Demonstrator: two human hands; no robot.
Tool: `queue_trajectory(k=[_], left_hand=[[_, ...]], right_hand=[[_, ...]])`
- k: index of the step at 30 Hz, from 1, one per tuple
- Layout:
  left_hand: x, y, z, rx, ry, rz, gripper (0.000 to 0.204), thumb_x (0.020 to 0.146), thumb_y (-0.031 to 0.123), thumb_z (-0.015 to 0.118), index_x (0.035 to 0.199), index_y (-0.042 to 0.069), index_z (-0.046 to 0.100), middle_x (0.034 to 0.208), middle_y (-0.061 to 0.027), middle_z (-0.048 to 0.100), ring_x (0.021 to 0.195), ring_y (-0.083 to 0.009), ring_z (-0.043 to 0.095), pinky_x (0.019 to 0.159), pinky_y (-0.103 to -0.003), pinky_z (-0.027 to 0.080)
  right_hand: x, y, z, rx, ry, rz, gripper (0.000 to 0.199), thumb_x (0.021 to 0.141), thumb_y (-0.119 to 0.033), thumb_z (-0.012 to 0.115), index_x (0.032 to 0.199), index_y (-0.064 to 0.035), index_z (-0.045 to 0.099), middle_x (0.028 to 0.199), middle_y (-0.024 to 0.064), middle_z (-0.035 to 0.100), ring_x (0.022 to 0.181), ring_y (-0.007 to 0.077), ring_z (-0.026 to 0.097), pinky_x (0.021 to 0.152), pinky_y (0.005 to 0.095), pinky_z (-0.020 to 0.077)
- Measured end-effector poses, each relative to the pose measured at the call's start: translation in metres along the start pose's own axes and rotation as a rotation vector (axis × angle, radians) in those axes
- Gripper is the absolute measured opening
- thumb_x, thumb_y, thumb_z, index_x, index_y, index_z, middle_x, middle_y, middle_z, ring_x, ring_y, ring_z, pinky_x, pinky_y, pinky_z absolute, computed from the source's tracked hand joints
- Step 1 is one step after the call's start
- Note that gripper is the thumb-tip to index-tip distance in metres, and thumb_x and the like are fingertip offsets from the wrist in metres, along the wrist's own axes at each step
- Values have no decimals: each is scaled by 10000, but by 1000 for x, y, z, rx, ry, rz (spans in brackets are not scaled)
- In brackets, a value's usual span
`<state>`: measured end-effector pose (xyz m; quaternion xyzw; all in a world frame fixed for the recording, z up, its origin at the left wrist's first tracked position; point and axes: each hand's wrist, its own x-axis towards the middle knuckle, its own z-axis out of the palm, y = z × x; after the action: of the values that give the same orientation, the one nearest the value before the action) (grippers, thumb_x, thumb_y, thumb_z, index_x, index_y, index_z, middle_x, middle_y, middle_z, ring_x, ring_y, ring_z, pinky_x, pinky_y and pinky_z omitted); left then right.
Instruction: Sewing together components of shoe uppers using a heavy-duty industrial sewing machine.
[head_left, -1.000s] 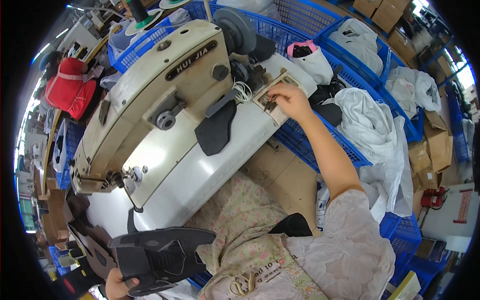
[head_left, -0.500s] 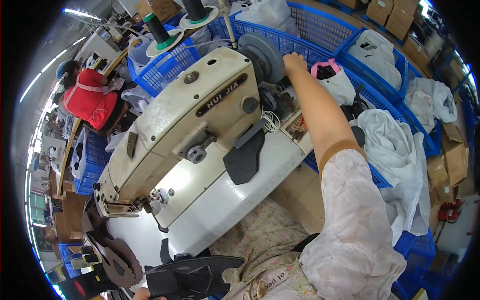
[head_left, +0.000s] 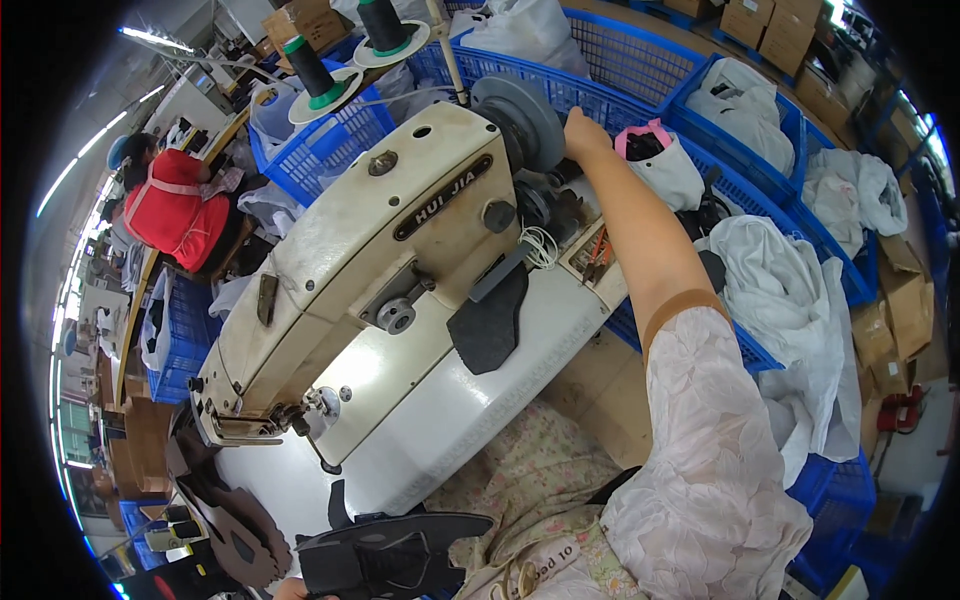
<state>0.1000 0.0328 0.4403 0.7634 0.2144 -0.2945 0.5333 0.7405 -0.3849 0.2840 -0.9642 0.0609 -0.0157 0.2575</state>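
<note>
At the sewing machine (head_left: 370,215), my right hand (head_left: 585,135) reaches up to the grey handwheel (head_left: 530,125), its fingers curled against the wheel's outer edge; part of the grip is hidden. Down at the lower edge, my left hand (head_left: 291,589) shows only in part, closed on a black shoe upper (head_left: 385,552) that lies close to my apron. The machine's needle area (head_left: 300,415) has no material under it. A dark cut piece (head_left: 490,325) with a jagged edge rests on the white table (head_left: 440,410) beside the machine arm.
Brown cut pieces (head_left: 235,520) lie at the table's left end. Black thread spools (head_left: 310,70) stand behind the machine. Blue crates (head_left: 630,60) with white bags line the back and right. A small white bag (head_left: 665,170) is beside my right forearm. A co-worker in red (head_left: 180,210) sits far left.
The view has shifted slightly. My right hand stays at the handwheel, turned a little, and the left still holds the shoe upper.
</note>
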Motion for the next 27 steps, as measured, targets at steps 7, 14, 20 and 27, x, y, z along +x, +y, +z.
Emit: queue_trajectory(k=[7, 14, 20, 27], left_hand=[[-7, -7, 2, 2, -7, -10, 231, 886, 39, 706, 1107, -25, 679, 969, -12, 708, 874, -116, 608, 782, -275, 496], [-55, -31, 2, 323, 389, 39, 372, 783, 310, 820, 935, -16, 724, 939, -27, 729, 880, -141, 642, 761, -307, 487], [-143, -11, 35, 483, 1114, -117, 341, 823, 216, 761, 1036, -19, 636, 1017, -81, 592, 930, -167, 548, 820, -301, 430], [-84, -31, 95, 620, 1367, -300, 302, 936, 258, 614, 1045, -24, 612, 927, -275, 637, 923, -462, 600, 759, -483, 464]], right_hand=[[0, 14, -8, 198, 195, -79, 1027, 550, -586, 835, 1274, 65, 512, 1289, 268, 583, 1192, 387, 582, 1000, 431, 477], [-5, 44, -37, 598, 71, -134, 1005, 597, -501, 887, 1313, 96, 509, 1108, 205, 672, 793, 242, 687, 692, 334, 541], [-156, 27, -86, 1239, 112, -272, 679, 801, -42, 764, 1385, -3, 420, 1182, 225, 620, 1020, 246, 642, 915, 333, 512], [-430, -105, -26, 888, -714, -1136, 201, 888, -74, 655, 1074, -89, 730, 1089, 164, 654, 837, 234, 629, 764, 362, 503]])
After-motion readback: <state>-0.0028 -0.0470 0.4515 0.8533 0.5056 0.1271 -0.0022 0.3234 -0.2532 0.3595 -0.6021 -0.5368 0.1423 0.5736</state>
